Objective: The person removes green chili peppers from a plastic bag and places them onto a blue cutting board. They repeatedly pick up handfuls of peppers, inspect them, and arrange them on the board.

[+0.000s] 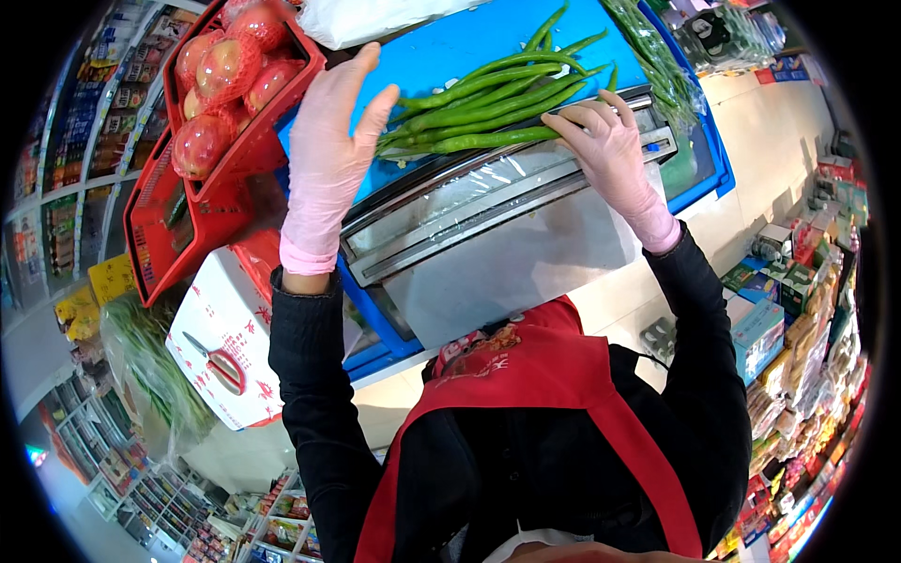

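Note:
A bunch of long green chili peppers [493, 105] lies on a blue board [415, 63]. At the bunch's left end is my left hand [327, 148], in a pale pink glove, its thumb and index finger spread and nothing between them. My right hand [598, 137], gloved alike, has its fingers bent at the right ends of the peppers, beside the nearest one; whether it pinches any is unclear. Just below the peppers runs the metal frame of a film wrapping machine [507, 193], with clear film [486, 176] across it. A pale flat plate [521, 260] extends towards my apron.
Red baskets hold net-wrapped apples [229, 70] at the left. Scissors [218, 362] rest on a white box [232, 302] beside bagged green vegetables [155, 380]. More bagged greens [654, 63] lie right of the board. A white bag [373, 17] sits behind.

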Demonstrator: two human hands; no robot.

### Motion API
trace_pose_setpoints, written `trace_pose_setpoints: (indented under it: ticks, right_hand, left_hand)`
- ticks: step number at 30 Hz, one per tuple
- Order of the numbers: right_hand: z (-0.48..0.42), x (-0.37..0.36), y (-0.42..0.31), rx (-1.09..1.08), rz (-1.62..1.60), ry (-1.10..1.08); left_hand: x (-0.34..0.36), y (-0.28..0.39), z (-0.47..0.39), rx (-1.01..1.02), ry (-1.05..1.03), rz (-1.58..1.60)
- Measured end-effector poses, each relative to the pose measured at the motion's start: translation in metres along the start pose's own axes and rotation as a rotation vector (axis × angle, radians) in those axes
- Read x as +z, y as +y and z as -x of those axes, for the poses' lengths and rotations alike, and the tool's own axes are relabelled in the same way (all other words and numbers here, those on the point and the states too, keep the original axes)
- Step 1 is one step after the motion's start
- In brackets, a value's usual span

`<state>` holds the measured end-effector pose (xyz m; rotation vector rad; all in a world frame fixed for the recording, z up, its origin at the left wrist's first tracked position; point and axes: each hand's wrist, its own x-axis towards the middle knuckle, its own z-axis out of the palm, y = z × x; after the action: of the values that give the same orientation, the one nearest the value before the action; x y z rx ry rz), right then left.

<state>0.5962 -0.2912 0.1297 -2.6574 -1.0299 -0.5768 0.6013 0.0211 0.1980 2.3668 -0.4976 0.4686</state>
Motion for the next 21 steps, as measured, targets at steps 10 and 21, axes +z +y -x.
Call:
trace_pose_setpoints:
  ticks: [10,21]
  right_hand:
    - [-0.009,0.023,-0.001,0.012,-0.081,0.087]
    - [-0.012,0.034,0.002,0.203,-0.181,0.101]
  left_hand:
    - [0.065,0.008,-0.005,0.136,-0.465,-0.244]
    - [0.084,0.003,-0.002,0.139,-0.434,-0.454]
